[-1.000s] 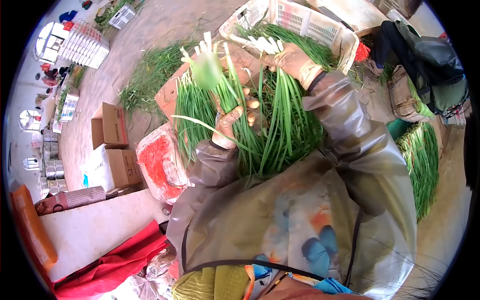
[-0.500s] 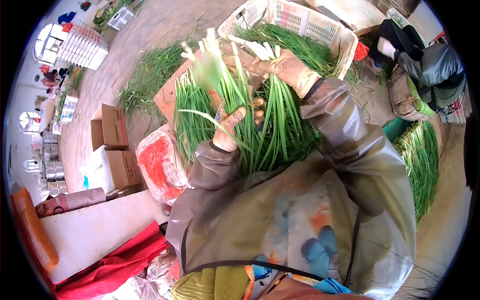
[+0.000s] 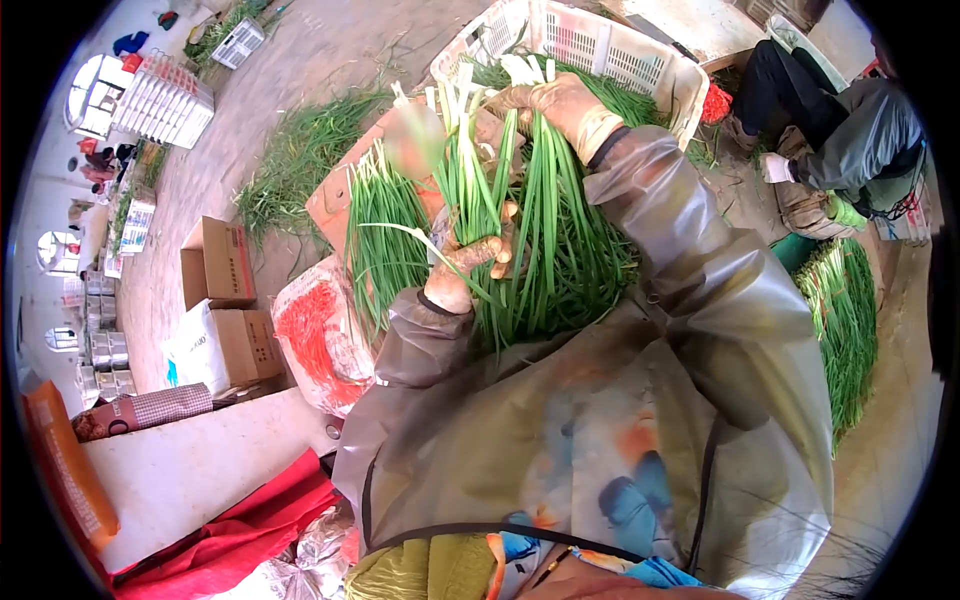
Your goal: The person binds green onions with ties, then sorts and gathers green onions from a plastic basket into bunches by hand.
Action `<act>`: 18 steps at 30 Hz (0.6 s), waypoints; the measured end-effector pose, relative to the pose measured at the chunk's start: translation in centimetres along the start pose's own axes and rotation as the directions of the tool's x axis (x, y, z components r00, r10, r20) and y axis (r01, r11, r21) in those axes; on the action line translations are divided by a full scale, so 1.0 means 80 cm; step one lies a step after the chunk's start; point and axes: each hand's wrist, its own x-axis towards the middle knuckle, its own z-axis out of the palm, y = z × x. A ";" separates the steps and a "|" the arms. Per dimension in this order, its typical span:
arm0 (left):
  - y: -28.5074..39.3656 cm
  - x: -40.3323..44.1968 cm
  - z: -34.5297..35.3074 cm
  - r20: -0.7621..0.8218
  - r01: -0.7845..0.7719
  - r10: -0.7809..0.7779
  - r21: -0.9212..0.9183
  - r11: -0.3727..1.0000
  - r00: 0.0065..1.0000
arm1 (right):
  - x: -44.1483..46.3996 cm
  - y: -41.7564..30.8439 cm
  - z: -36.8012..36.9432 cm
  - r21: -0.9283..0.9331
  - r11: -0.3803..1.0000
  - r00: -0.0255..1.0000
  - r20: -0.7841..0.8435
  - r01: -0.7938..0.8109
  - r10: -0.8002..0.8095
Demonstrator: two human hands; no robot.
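Note:
My left hand (image 3: 468, 268) is closed around the leaves of a bunch of garlic chives (image 3: 465, 185), whose white stem ends point away from me. My right hand (image 3: 572, 108), in a soiled tan glove, is closed on the white ends of another bunch of garlic chives (image 3: 550, 190). Its leaves hang down toward my apron. Left of my left hand, more chives (image 3: 385, 235) lie on a reddish-brown board (image 3: 330, 200). A blurred patch covers part of the view near the stem tips.
Beyond my hands stands a white crate (image 3: 590, 40) holding chives. Red ties (image 3: 315, 325) lie on a sack at left, near cardboard boxes (image 3: 215, 262). Loose greens (image 3: 300, 150) cover part of the floor. A co-worker (image 3: 850, 130) sits at right, above a chive pile (image 3: 840, 330).
My right hand has moved slightly up and away with its bunch. My left fingers have closed further around the leaves. The co-worker's hand at right has moved lower.

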 end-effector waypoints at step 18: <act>-0.020 -0.020 -0.057 0.224 0.007 0.056 -0.269 0.963 0.973 | -0.011 0.029 0.030 0.592 0.625 0.837 0.171 -0.509 0.520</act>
